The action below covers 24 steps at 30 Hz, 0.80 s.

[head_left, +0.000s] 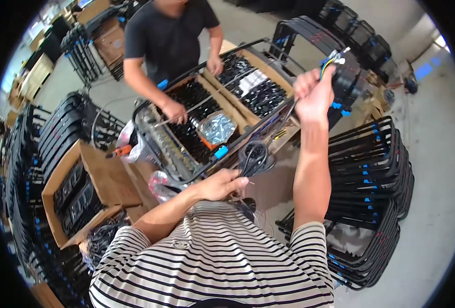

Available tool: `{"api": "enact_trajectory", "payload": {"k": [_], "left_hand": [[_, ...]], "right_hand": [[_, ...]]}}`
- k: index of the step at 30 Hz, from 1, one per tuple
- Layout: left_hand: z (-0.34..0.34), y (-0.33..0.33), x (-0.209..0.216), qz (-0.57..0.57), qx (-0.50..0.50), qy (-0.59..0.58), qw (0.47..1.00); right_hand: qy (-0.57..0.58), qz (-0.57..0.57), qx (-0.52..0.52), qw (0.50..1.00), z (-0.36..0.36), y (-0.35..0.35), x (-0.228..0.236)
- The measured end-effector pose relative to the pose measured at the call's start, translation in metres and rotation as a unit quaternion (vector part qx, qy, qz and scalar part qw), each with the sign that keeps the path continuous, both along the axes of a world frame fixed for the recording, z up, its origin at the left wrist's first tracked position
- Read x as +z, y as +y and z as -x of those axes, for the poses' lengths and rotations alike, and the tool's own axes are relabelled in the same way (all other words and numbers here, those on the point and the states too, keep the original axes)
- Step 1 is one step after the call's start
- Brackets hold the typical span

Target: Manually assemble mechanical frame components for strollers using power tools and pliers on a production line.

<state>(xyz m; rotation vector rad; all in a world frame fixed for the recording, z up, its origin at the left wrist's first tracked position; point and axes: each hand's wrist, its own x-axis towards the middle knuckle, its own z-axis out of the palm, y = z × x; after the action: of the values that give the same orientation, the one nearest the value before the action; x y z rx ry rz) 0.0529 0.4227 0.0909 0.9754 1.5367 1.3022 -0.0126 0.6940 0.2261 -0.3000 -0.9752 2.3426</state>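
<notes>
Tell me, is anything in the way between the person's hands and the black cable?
Nothing visible is. The left hand holds the coiled part of the black cable, and the right hand grips it near the coloured wires at its end.

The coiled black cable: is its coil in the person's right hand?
No, the coil is held in the left hand, while the raised right hand grips the end with coloured wires.

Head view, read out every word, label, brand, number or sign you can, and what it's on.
No text is readable.
Striped shirt: the chest emblem is too small to read.
Orange box: any print is too blurred.
Black cable: no print visible.
</notes>
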Motion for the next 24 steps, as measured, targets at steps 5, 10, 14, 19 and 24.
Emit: {"api": "enact_trajectory", "payload": {"k": [5, 10, 14, 19, 24], "left_hand": [[0.013, -0.008, 0.016, -0.007, 0.019, 0.32, 0.947], [0.009, -0.009, 0.102, -0.066, 0.162, 0.065, 0.982], [0.005, -0.001, 0.113, -0.154, 0.209, 0.01, 0.966], [-0.005, 0.0, 0.088, -0.129, 0.226, 0.205, 0.944], [-0.022, 0.004, 0.092, -0.122, 0.276, 0.249, 0.92]], "right_hand": [[0.001, -0.074, 0.137, 0.988, -0.102, -0.052, -0.028], [-0.055, -0.159, 0.23, 0.958, -0.152, -0.078, -0.07], [-0.088, -0.295, 0.251, 0.918, -0.158, -0.091, -0.093], [-0.091, -0.407, 0.255, 0.872, -0.168, -0.097, -0.09], [-0.106, -0.414, 0.253, 0.868, -0.178, -0.101, -0.094]]}}
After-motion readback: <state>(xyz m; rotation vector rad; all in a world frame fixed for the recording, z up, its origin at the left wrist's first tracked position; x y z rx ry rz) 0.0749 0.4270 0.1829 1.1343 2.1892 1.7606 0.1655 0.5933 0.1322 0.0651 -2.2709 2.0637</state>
